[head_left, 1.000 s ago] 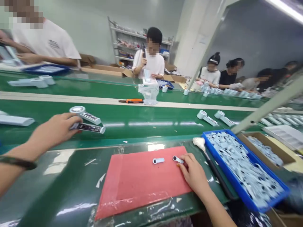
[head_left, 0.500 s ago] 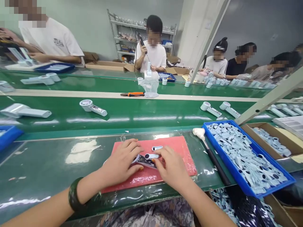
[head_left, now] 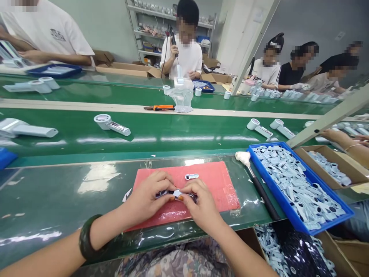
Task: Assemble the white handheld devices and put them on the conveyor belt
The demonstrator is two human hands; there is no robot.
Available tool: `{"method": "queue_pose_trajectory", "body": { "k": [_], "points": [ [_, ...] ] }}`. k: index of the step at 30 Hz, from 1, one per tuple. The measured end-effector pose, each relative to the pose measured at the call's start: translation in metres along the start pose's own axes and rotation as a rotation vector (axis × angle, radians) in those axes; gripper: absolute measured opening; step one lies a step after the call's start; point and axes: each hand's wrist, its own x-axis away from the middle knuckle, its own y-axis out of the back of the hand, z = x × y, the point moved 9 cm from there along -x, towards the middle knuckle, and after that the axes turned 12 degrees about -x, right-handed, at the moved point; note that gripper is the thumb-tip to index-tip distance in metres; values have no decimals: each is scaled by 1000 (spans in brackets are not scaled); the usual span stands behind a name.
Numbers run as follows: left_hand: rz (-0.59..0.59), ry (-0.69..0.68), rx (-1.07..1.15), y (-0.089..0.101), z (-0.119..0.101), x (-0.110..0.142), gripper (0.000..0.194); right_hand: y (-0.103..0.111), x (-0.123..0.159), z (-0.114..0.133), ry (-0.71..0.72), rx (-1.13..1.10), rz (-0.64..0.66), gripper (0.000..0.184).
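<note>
My left hand (head_left: 148,196) and my right hand (head_left: 198,202) meet over the red mat (head_left: 221,184), fingers pressed around a small device (head_left: 175,194) with a dark face and a light blue cover piece on it. Both hands grip it; most of it is hidden under my fingers. A dark bangle (head_left: 86,240) sits on my left wrist. A second light blue cover piece (head_left: 191,176) lies loose on the mat just beyond my hands.
A blue bin (head_left: 300,227) full of light blue cover pieces stands at the right, a brush (head_left: 253,177) beside it, a cardboard box (head_left: 331,167) behind. White devices (head_left: 111,124) ride the green belt. Orange pliers (head_left: 160,108) lie farther back. Other people work across the belt.
My left hand brought a device from the belt down to the mat. My right hand picked up a cover piece and both hands closed together on the device.
</note>
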Motion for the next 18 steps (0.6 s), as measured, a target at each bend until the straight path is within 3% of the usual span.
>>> {"method": "queue_pose_trajectory", "body": {
  "k": [3, 6, 9, 15, 18],
  "points": [
    [-41, -85, -77, 4, -12, 13, 17, -5, 10, -1, -34, -8, 44, 24],
    [-44, -95, -148, 5, -17, 25, 15, -13, 17, 1, -67, 103, 176, 43],
    [-24, -75, -253, 1, -18, 32, 18, -20, 19, 2, -97, 167, 279, 41],
    [-87, -63, -311, -5, -24, 32, 24, -24, 18, -1, -64, 248, 228, 32],
    [-24, -3, -249, -7, -20, 28, 23, -25, 19, 0, -32, 231, 228, 32]
  ]
}}
